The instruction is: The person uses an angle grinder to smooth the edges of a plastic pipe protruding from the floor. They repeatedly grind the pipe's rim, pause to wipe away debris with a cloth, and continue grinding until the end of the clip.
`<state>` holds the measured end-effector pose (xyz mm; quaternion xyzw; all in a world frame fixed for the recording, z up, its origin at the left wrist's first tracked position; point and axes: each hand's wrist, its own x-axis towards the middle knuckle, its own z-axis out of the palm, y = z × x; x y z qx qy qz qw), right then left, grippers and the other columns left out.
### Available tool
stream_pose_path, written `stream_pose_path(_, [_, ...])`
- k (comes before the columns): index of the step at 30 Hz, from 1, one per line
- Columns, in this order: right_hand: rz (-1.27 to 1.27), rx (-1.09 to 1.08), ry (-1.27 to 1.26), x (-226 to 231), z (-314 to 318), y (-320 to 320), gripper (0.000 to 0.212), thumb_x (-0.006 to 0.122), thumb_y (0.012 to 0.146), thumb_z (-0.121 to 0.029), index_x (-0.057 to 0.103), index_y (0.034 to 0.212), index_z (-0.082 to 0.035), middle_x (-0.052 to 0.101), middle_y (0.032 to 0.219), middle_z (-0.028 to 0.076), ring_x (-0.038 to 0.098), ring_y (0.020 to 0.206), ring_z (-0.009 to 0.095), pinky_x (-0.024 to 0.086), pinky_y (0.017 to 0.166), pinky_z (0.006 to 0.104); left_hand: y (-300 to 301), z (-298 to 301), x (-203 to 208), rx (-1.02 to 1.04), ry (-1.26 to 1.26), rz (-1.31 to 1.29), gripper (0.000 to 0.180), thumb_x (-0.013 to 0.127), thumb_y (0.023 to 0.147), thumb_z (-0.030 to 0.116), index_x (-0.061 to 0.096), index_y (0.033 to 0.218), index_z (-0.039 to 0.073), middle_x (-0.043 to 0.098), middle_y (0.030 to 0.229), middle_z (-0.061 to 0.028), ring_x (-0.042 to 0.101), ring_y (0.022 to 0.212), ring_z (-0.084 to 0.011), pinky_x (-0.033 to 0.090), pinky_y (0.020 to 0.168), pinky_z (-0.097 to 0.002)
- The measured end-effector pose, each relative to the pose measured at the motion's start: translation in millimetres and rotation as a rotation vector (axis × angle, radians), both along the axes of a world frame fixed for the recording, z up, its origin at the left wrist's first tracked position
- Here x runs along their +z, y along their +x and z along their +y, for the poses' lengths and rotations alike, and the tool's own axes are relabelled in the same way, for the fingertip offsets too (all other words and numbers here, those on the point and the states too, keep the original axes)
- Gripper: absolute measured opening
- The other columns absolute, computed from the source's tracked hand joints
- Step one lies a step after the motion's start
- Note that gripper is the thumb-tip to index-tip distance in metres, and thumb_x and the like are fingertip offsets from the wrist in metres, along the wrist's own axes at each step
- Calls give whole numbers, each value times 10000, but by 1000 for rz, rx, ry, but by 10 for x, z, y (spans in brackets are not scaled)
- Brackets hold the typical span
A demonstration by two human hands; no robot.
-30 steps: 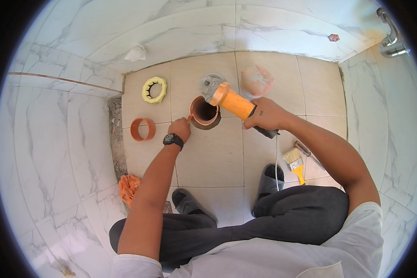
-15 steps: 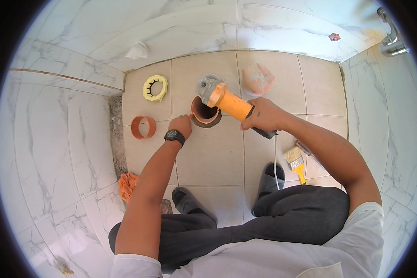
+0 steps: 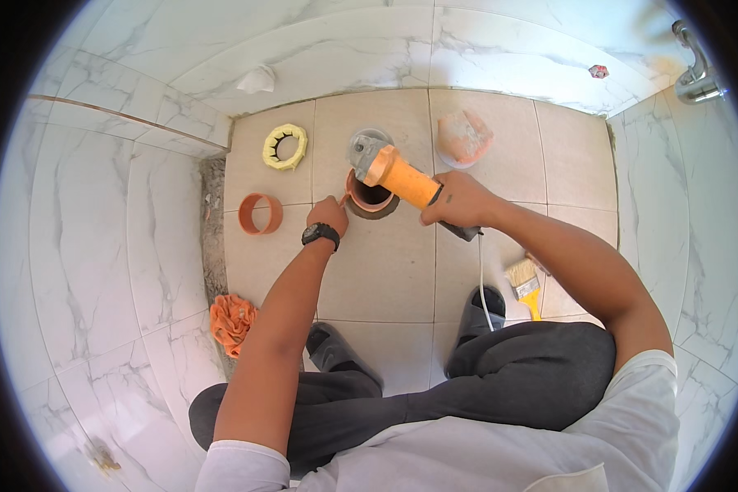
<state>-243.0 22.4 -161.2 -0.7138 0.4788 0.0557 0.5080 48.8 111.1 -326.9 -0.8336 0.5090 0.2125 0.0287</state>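
My right hand (image 3: pixel 466 201) is closed round the rear of an orange angle grinder (image 3: pixel 410 180) with a grey metal head. The grinder's head and round disc lie over the far edge of an orange-brown pipe (image 3: pixel 354 190) that stands up from the floor, with a dark opening inside. On the pipe's left side, my left hand (image 3: pixel 328 215) has its fingers closed at the rim, a black watch on its wrist. Where the disc meets the pipe is hidden by the grinder's head.
Left of the pipe lie an orange-brown pipe ring (image 3: pixel 275 216) and a yellow-wrapped ring (image 3: pixel 302 152). An orange cloth (image 3: pixel 231 321) sits by the left wall. Beyond my right hand is a round, orange-smeared piece (image 3: pixel 465 138). A yellow-handled brush (image 3: pixel 525 287) and the grinder's white cord (image 3: pixel 482 275) are near my right foot.
The view has shifted a little, so floor things appear slightly further right. Against the pipe, the grinder's head has moved slightly left. Both hands keep their hold.
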Motion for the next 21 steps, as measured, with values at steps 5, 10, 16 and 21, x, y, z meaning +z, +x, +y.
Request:
stream_pose_path(5, [11,12,-4,15,44,24,565,818,639,-351,698,1005,62,722,837,162,694,732,263,561,697,353,27,-69,-151,277,107,138,473,595,1007,392,742,980,-56,748,1005,-267,734,991,-404,584,873,-464])
stream_pose_path(10, [23,-13,5,53,43,-58,569,819,639,-345,701,1027,54,726,853,167,698,753,265,563,715,350,28,-13,-173,150,19,52,590,559,1018,495,749,983,-63,744,958,-278,734,960,-422,575,893,-472])
stream_pose_path(16, [46,-48,-24,70,17,-145,569,821,636,-333,696,1036,52,724,859,165,700,771,260,564,730,350,-15,-38,-169,694,-40,692,387,488,1060,304,697,958,-5,697,856,-171,651,754,-257,524,674,-352])
stream_pose_path(21, [65,-32,-1,44,-15,-130,558,823,637,-336,699,1028,43,723,857,161,703,776,259,565,732,347,-37,20,-373,1369,-173,1580,145,461,1060,62,568,965,42,573,725,-21,456,531,-76,405,450,-192])
